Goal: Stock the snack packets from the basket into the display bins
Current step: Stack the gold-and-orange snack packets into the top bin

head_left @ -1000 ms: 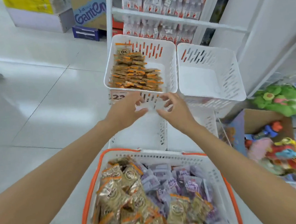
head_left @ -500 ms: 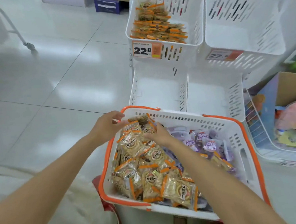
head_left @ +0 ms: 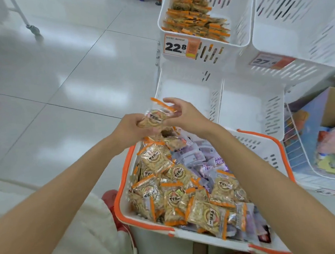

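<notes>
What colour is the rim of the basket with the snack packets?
Orange, on a white basket; head view.

Glossy crinkled clear-film snack packets (head_left: 168, 178), white slotted plastic basket (head_left: 264, 148) and bins (head_left: 243, 27), shiny smooth floor tiles (head_left: 55, 76).
</notes>
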Action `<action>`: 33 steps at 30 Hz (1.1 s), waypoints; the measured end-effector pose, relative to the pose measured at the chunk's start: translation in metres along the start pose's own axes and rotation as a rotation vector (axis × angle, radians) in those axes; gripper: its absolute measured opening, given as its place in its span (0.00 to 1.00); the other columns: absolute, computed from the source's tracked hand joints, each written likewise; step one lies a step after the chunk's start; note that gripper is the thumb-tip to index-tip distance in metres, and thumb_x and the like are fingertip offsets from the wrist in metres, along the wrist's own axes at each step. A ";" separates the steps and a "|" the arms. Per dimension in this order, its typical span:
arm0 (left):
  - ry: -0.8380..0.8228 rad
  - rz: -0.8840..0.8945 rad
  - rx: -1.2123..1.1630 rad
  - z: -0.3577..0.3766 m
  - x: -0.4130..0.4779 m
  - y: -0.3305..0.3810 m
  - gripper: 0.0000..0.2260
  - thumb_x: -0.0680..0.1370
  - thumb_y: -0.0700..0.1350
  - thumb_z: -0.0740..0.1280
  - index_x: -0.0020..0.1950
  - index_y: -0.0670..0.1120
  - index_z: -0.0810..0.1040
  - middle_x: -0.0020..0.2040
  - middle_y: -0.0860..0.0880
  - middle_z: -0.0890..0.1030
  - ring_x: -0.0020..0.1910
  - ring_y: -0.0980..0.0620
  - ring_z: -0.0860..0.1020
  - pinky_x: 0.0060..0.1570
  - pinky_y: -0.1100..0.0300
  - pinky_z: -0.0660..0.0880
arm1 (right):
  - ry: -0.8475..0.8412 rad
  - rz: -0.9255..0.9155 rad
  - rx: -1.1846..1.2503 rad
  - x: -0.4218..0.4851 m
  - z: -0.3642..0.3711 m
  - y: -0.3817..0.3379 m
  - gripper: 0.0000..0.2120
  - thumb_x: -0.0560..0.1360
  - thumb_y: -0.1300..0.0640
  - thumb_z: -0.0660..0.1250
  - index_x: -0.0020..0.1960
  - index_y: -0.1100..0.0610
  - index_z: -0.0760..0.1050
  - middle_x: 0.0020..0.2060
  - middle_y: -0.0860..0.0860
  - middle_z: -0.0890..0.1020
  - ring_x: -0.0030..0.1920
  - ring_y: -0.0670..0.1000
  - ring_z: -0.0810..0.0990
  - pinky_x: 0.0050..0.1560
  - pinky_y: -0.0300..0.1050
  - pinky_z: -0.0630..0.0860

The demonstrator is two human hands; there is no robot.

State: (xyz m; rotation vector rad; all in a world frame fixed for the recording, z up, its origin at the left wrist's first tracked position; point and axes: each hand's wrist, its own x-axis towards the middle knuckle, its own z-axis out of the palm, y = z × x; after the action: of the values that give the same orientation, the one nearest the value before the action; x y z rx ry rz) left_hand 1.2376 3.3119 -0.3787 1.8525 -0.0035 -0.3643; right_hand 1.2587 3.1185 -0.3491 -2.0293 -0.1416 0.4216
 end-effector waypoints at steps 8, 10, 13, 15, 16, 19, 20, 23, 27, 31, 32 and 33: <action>0.155 -0.250 -0.360 -0.030 -0.004 -0.040 0.19 0.74 0.36 0.73 0.63 0.45 0.76 0.56 0.43 0.83 0.52 0.44 0.83 0.54 0.44 0.80 | -0.239 0.214 -0.618 0.001 0.073 0.081 0.49 0.69 0.38 0.74 0.79 0.52 0.51 0.77 0.52 0.55 0.77 0.57 0.53 0.75 0.57 0.58; 0.154 -0.249 -0.365 -0.029 -0.007 -0.043 0.19 0.74 0.36 0.73 0.64 0.46 0.76 0.56 0.44 0.83 0.52 0.45 0.83 0.54 0.46 0.81 | -0.173 0.172 -0.552 0.002 0.069 0.086 0.37 0.70 0.44 0.76 0.72 0.53 0.65 0.68 0.54 0.67 0.69 0.56 0.65 0.67 0.51 0.67; 0.160 -0.254 -0.385 -0.027 -0.009 -0.045 0.18 0.75 0.39 0.72 0.65 0.47 0.75 0.55 0.45 0.83 0.53 0.45 0.83 0.51 0.50 0.81 | -0.044 0.113 -0.489 -0.006 0.052 0.086 0.13 0.71 0.53 0.75 0.48 0.55 0.73 0.49 0.51 0.74 0.51 0.53 0.73 0.49 0.47 0.70; 0.142 -0.222 -0.370 -0.023 -0.012 -0.041 0.17 0.77 0.44 0.71 0.65 0.48 0.74 0.56 0.46 0.82 0.54 0.46 0.83 0.54 0.49 0.80 | 0.106 0.117 -0.368 -0.010 0.035 0.077 0.10 0.73 0.53 0.73 0.43 0.55 0.73 0.41 0.49 0.77 0.43 0.50 0.76 0.44 0.46 0.73; 0.115 -0.200 -0.359 -0.020 -0.014 -0.038 0.16 0.77 0.47 0.70 0.65 0.49 0.74 0.57 0.46 0.82 0.54 0.47 0.82 0.56 0.49 0.80 | 0.153 0.120 -0.218 -0.012 0.027 0.069 0.08 0.73 0.54 0.73 0.44 0.55 0.75 0.39 0.48 0.79 0.40 0.48 0.77 0.42 0.44 0.74; -0.055 -0.183 -0.406 -0.003 -0.016 -0.027 0.20 0.75 0.50 0.72 0.65 0.49 0.73 0.57 0.47 0.82 0.54 0.50 0.83 0.57 0.50 0.79 | 0.130 0.085 0.187 -0.011 0.016 0.042 0.15 0.72 0.56 0.76 0.53 0.64 0.79 0.45 0.54 0.85 0.44 0.51 0.83 0.48 0.50 0.79; -0.122 -0.195 -0.437 0.002 -0.016 -0.025 0.20 0.75 0.47 0.73 0.66 0.49 0.74 0.57 0.47 0.82 0.54 0.50 0.83 0.56 0.50 0.80 | 0.101 0.070 0.180 -0.009 0.017 0.035 0.17 0.72 0.55 0.76 0.54 0.64 0.79 0.47 0.57 0.85 0.46 0.53 0.83 0.50 0.53 0.79; -0.201 -0.212 -0.493 0.004 -0.016 -0.028 0.20 0.76 0.37 0.70 0.66 0.49 0.74 0.58 0.46 0.83 0.56 0.47 0.82 0.52 0.50 0.81 | 0.020 0.052 0.113 -0.004 0.028 0.030 0.14 0.74 0.51 0.73 0.55 0.57 0.79 0.52 0.52 0.82 0.52 0.49 0.80 0.52 0.45 0.75; -0.034 -0.260 -0.576 -0.016 -0.018 -0.040 0.22 0.77 0.32 0.68 0.68 0.48 0.72 0.61 0.44 0.81 0.56 0.46 0.82 0.46 0.51 0.82 | -0.085 0.102 -0.103 0.000 0.046 0.054 0.30 0.78 0.48 0.68 0.75 0.55 0.63 0.68 0.46 0.71 0.69 0.47 0.69 0.65 0.43 0.67; 0.112 -0.315 -0.582 -0.027 -0.023 -0.052 0.24 0.77 0.31 0.67 0.70 0.47 0.69 0.63 0.44 0.79 0.57 0.45 0.81 0.42 0.55 0.83 | -0.184 0.091 -0.785 0.005 0.081 0.085 0.34 0.74 0.39 0.69 0.73 0.54 0.64 0.70 0.53 0.68 0.72 0.56 0.63 0.72 0.56 0.60; 0.130 -0.320 -0.584 -0.028 -0.023 -0.054 0.24 0.77 0.31 0.67 0.70 0.47 0.69 0.63 0.45 0.79 0.57 0.45 0.81 0.41 0.55 0.83 | -0.157 0.072 -0.827 0.005 0.084 0.085 0.30 0.73 0.40 0.70 0.68 0.54 0.68 0.66 0.53 0.70 0.69 0.56 0.64 0.70 0.54 0.60; 0.139 -0.327 -0.588 -0.029 -0.024 -0.055 0.24 0.77 0.31 0.67 0.70 0.47 0.69 0.63 0.45 0.79 0.57 0.46 0.81 0.41 0.56 0.83 | -0.132 0.061 -0.809 0.003 0.083 0.083 0.24 0.72 0.41 0.71 0.61 0.53 0.71 0.61 0.52 0.71 0.66 0.55 0.65 0.65 0.52 0.62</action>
State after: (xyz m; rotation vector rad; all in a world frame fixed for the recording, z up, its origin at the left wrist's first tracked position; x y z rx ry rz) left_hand 1.2116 3.3605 -0.4169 1.2867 0.4604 -0.4088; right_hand 1.2252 3.1487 -0.4576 -2.8017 -0.3786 0.6010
